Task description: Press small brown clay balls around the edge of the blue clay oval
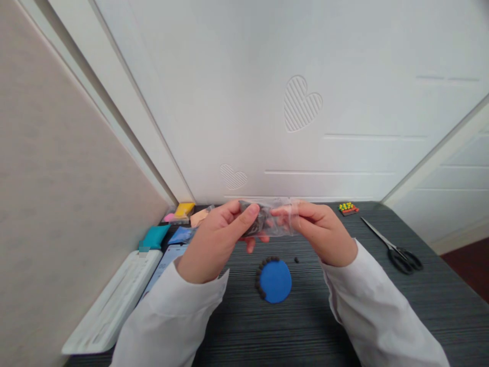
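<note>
Above the table I hold a clear plastic bag [280, 228] with a dark brown lump of clay [255, 224] inside. My left hand [217, 237] grips the bag's filled end, thumb on top. At the bag's other end, my right hand [324, 229] has its fingers closed on the plastic, some fingertips seemingly inside the mouth. Below them lies a flat blue clay disc [275, 282], with small dark balls [260, 278] lining its left and upper edge. One loose dark ball [296, 260] sits to the disc's upper right.
Black-handled scissors [397, 251] lie at the right, near a small red and yellow piece [348, 208]. Along the left are a white tray [114, 306], a phone [162, 267], a teal packet [154, 237], a blue packet [182, 235] and a yellow packet [185, 209]. A white panel rises behind the table.
</note>
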Motion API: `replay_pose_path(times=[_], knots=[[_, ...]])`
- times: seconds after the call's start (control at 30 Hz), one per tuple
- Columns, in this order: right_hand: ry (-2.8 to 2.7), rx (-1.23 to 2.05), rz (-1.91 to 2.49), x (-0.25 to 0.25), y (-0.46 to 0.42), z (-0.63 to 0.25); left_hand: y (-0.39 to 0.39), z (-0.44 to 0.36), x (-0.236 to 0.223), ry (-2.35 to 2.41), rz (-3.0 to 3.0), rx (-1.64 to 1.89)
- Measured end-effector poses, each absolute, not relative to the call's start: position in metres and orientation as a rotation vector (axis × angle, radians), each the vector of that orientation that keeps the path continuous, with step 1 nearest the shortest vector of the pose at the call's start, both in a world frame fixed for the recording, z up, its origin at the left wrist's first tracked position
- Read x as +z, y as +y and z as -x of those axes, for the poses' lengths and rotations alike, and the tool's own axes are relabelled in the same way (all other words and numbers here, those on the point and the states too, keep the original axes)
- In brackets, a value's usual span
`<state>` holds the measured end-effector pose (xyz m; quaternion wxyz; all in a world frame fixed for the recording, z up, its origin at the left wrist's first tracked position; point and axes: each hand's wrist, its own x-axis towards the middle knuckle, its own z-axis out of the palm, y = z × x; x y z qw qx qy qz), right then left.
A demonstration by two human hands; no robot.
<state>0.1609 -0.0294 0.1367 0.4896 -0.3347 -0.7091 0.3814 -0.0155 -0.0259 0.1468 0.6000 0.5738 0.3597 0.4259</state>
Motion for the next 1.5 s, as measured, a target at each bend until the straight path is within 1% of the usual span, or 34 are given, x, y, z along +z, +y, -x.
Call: replay_pose_path(times=[0.17, 0.4, 0.6, 0.77, 0.93, 1.17, 1.33, 1.5], knots=[[-1.797, 0.874, 0.797, 0.137, -0.0295, -0.1614, -0.0246, 0.0165, 0.1441, 0.924, -1.42, 0.95], [-1.782, 0.78, 0.878, 0.1373, -0.0313, -0.1603, -0.0237, 0.0175, 0.1462, 0.925, -1.445, 0.955], [-1.982, 0.627, 0.853, 0.1407, -0.0321, -0.1644, -0.0219, 0.0198, 0.145, 0.896, -1.436, 0.92], [-2.111, 0.616, 0.784, 0.1441, -0.0323, -0.166, -0.0213, 0.021, 0.1459, 0.856, -1.436, 0.861], [-2.072, 0.644, 0.702, 0.1413, -0.0311, -0.1637, -0.021, 0.0212, 0.1469, 0.84, -1.459, 0.837], [-2.065, 0.579, 0.735, 0.1406, -0.0309, -0.162, -0.0201, 0.021, 0.1454, 0.897, -1.428, 0.907], [-2.127, 0.603, 0.773, 0.1411, -0.0302, -0.1604, -0.0203, 0.0185, 0.1447, 0.817, -1.349, 0.894], [-1.969, 0.541, 0.85, 0.1358, -0.0308, -0.1573, -0.021, 0.0158, 0.1447, 0.744, -1.357, 0.837]])
